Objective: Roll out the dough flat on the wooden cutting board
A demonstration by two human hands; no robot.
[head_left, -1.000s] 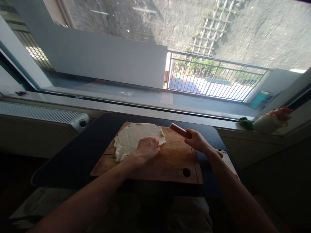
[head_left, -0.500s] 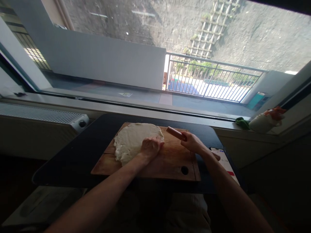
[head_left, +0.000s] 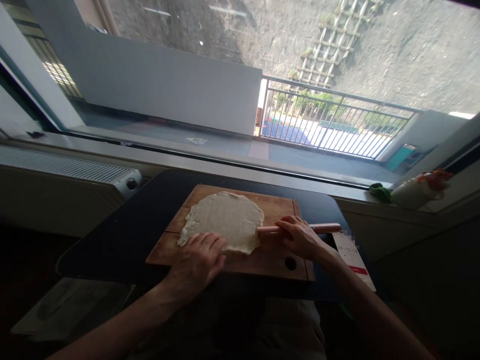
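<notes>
A flat, uneven sheet of dough (head_left: 225, 217) lies on a wooden cutting board (head_left: 165, 250). My left hand (head_left: 200, 257) rests at the dough's near left edge, fingers laid over it and the thumb apart. In my right hand (head_left: 298, 235) is a slim rolling pin (head_left: 326, 228), gripped around its middle. The pin points left, and its tip meets or nearly meets the dough's right edge. What lies under my left palm is hidden.
The board sits on a dark table (head_left: 116, 235). A phone (head_left: 352, 260) showing a timer lies at its right edge. Beyond are a windowsill (head_left: 240, 176) with a white pot (head_left: 412, 192) and green cloth (head_left: 380, 192), and a radiator (head_left: 67, 170) at left.
My left hand has gone from the dough's right edge to its near left edge. The rolling pin has turned more level and come nearer the dough. The dough's outline has changed.
</notes>
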